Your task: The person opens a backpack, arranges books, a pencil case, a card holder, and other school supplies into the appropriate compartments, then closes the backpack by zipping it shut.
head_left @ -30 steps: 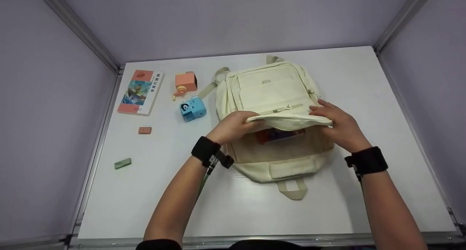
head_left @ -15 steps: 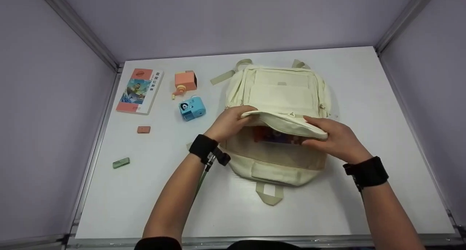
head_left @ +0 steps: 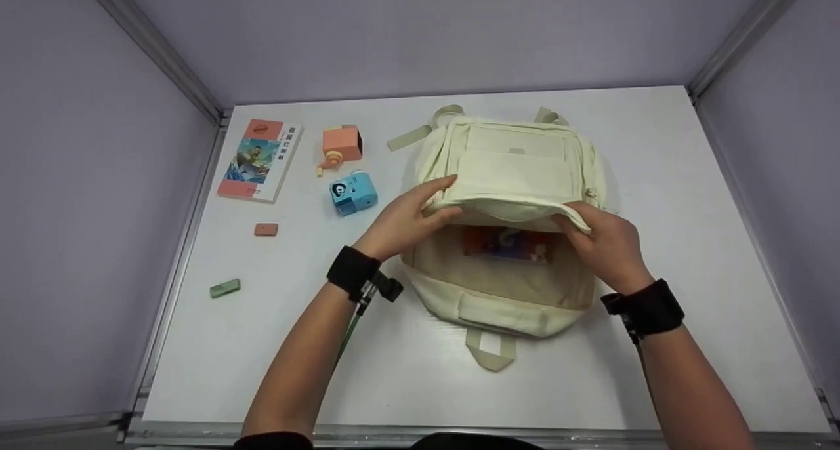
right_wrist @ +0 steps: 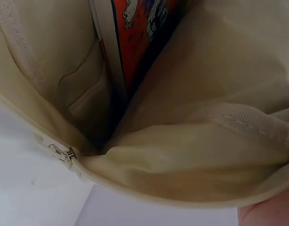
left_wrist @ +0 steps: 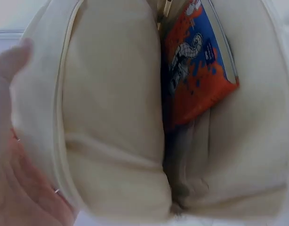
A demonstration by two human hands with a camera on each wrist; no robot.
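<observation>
The cream bag [head_left: 518, 312] lies on the worktop [head_left: 420, 384] between both hands. The right hand [head_left: 610, 243] pinches the edge of its flap [head_left: 518, 174]; the left hand [head_left: 407, 217] is spread wide against the flap's other side. Left of the bag, near to far, are a green block [head_left: 225, 288], red block [head_left: 266, 229], blue box [head_left: 354, 193], pink-and-white book [head_left: 259, 161] and orange box [head_left: 342, 143]. Inside the bag sits an orange-and-blue book [left_wrist: 196, 70], partly under the flap.

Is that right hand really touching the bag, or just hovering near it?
Touching. In the head view, the right hand grips the bag by its raised edge, thumb and fingers on opposite sides.
</observation>
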